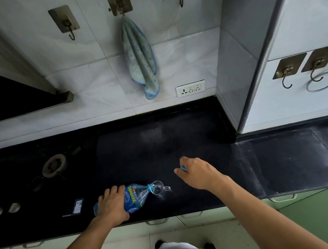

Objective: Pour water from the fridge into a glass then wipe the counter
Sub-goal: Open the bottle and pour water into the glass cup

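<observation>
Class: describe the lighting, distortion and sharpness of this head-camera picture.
Head view: dim, the black stone counter nearly swallowing the gas burner; wide-angle bending of wall edges; the clear plastic water bottle and small clear glass fairly sharp.

A gas burner [54, 166] lies left, a wall socket [190, 88] and empty hooks [286, 76] behind.

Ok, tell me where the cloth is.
The cloth hangs from the middle wall hook, above the counter and left of the wall socket.
</observation>
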The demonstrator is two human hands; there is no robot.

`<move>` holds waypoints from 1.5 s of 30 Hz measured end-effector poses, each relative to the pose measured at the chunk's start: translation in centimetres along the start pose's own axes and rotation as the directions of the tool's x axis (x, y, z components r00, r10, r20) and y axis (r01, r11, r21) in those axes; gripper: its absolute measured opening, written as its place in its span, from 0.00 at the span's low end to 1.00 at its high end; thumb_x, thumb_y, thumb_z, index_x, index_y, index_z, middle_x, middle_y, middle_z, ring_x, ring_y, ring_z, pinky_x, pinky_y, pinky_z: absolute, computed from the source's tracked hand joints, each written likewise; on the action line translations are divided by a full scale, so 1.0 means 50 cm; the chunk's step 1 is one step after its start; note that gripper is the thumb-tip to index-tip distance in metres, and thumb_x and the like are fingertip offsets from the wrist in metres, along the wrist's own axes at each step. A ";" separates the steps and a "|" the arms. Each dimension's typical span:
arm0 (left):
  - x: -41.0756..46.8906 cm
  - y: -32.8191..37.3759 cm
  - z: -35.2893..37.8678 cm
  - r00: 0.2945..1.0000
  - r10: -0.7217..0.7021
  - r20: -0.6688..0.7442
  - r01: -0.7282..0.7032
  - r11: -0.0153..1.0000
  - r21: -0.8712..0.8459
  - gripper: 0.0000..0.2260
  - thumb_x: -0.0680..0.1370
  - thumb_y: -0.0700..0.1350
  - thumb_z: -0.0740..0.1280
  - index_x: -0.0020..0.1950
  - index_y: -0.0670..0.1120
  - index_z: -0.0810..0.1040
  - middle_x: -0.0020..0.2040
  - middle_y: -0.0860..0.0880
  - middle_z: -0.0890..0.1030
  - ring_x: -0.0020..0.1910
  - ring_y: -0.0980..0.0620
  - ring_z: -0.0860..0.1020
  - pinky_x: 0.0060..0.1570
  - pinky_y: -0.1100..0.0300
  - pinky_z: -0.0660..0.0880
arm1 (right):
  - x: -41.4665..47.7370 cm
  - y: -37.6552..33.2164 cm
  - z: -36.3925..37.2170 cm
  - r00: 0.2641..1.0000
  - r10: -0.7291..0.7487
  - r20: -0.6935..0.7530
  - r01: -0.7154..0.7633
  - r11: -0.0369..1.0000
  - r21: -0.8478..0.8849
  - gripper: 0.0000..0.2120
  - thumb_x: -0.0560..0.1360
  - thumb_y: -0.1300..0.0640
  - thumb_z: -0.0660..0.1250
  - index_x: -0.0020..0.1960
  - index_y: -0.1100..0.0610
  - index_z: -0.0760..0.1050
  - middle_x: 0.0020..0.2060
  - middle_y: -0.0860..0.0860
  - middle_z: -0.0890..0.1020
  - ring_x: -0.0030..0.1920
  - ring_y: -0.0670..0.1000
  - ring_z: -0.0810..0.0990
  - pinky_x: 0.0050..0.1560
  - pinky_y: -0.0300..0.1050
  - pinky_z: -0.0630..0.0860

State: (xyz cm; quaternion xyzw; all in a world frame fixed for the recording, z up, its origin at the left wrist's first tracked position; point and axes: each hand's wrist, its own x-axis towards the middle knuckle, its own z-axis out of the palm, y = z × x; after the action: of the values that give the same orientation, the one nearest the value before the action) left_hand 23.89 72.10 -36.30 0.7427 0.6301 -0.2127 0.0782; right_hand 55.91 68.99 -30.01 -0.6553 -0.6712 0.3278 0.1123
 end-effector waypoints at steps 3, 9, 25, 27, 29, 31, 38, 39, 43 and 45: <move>-0.002 0.003 0.000 1.000 -0.004 -0.001 0.004 1.000 0.007 0.46 0.64 0.56 0.76 0.76 0.50 0.57 0.68 0.49 0.67 0.68 0.47 0.66 0.67 0.50 0.67 | -0.002 0.002 0.001 1.000 0.000 0.002 0.000 1.000 -0.005 0.17 0.81 0.42 0.58 0.51 0.57 0.70 0.31 0.49 0.75 0.28 0.47 0.72 0.27 0.40 0.66; -0.006 0.008 0.001 1.000 -0.016 0.004 0.016 1.000 0.011 0.45 0.64 0.56 0.76 0.75 0.50 0.58 0.68 0.49 0.67 0.67 0.47 0.66 0.66 0.50 0.67 | -0.006 0.004 0.000 1.000 -0.007 0.002 0.007 1.000 -0.008 0.18 0.81 0.40 0.58 0.47 0.56 0.68 0.30 0.48 0.73 0.27 0.46 0.70 0.27 0.39 0.64; -0.001 0.015 0.003 0.998 -0.069 0.005 0.069 0.997 -0.026 0.44 0.63 0.58 0.77 0.74 0.50 0.60 0.66 0.48 0.68 0.67 0.46 0.67 0.65 0.49 0.68 | -0.003 0.012 0.001 0.999 0.011 0.033 -0.010 1.000 -0.017 0.19 0.81 0.39 0.57 0.47 0.55 0.68 0.33 0.49 0.76 0.30 0.47 0.73 0.29 0.41 0.67; 0.000 0.015 0.002 0.997 -0.072 0.007 0.072 0.997 -0.026 0.44 0.63 0.58 0.77 0.73 0.51 0.60 0.66 0.48 0.68 0.67 0.46 0.67 0.64 0.49 0.68 | -0.001 0.012 0.001 0.999 0.012 0.035 -0.011 1.000 -0.018 0.18 0.81 0.39 0.57 0.46 0.55 0.68 0.33 0.48 0.75 0.30 0.47 0.72 0.29 0.41 0.67; 0.002 0.015 0.002 0.997 -0.073 0.009 0.073 0.997 -0.023 0.44 0.63 0.58 0.76 0.73 0.51 0.59 0.66 0.48 0.68 0.67 0.46 0.67 0.64 0.49 0.68 | 0.001 0.012 0.001 0.999 0.012 0.035 -0.012 1.000 -0.021 0.18 0.81 0.39 0.57 0.46 0.54 0.68 0.32 0.48 0.74 0.30 0.47 0.72 0.29 0.41 0.66; 0.003 0.014 0.002 0.997 -0.074 0.012 0.074 0.997 -0.021 0.44 0.63 0.58 0.76 0.73 0.51 0.59 0.66 0.48 0.68 0.67 0.46 0.67 0.65 0.49 0.68 | 0.002 0.012 0.002 0.999 0.013 0.039 -0.012 1.000 -0.024 0.18 0.81 0.39 0.57 0.46 0.54 0.68 0.32 0.48 0.74 0.30 0.47 0.72 0.29 0.41 0.66; 0.008 0.011 -0.001 0.997 -0.081 0.006 0.081 0.995 -0.061 0.45 0.63 0.58 0.77 0.74 0.50 0.59 0.67 0.48 0.68 0.67 0.46 0.67 0.65 0.49 0.68 | 0.006 0.012 0.005 0.999 0.015 0.048 -0.014 1.000 -0.018 0.18 0.81 0.39 0.57 0.46 0.54 0.68 0.32 0.48 0.74 0.29 0.47 0.72 0.29 0.40 0.66; 0.008 0.011 0.000 0.996 -0.083 0.008 0.084 0.993 -0.083 0.45 0.63 0.58 0.77 0.74 0.50 0.59 0.67 0.48 0.68 0.67 0.46 0.67 0.65 0.49 0.68 | 0.007 0.012 0.005 0.999 0.012 0.046 -0.011 1.000 -0.018 0.18 0.81 0.39 0.57 0.47 0.54 0.68 0.32 0.48 0.74 0.29 0.47 0.72 0.29 0.40 0.66; 0.010 0.014 0.002 0.996 -0.084 0.000 0.082 0.977 -0.197 0.45 0.61 0.57 0.77 0.74 0.50 0.60 0.65 0.49 0.69 0.66 0.46 0.68 0.64 0.48 0.69 | 0.010 0.012 0.010 0.999 0.019 0.040 -0.021 0.998 0.056 0.18 0.82 0.41 0.57 0.48 0.56 0.70 0.30 0.49 0.74 0.27 0.47 0.71 0.28 0.41 0.67; 0.009 0.020 0.000 0.996 -0.086 -0.013 0.080 0.958 -0.274 0.44 0.60 0.56 0.77 0.72 0.51 0.62 0.64 0.49 0.69 0.66 0.45 0.68 0.63 0.48 0.70 | 0.011 0.009 0.012 0.999 0.031 0.034 -0.036 0.988 0.150 0.17 0.82 0.44 0.56 0.47 0.56 0.70 0.29 0.49 0.74 0.26 0.46 0.70 0.28 0.42 0.67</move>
State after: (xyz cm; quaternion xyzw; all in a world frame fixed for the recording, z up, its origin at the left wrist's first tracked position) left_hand 24.93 72.33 -36.66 0.7003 0.6849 -0.1177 0.1633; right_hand 55.86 69.30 -30.91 -0.6510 -0.6351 0.3896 0.1452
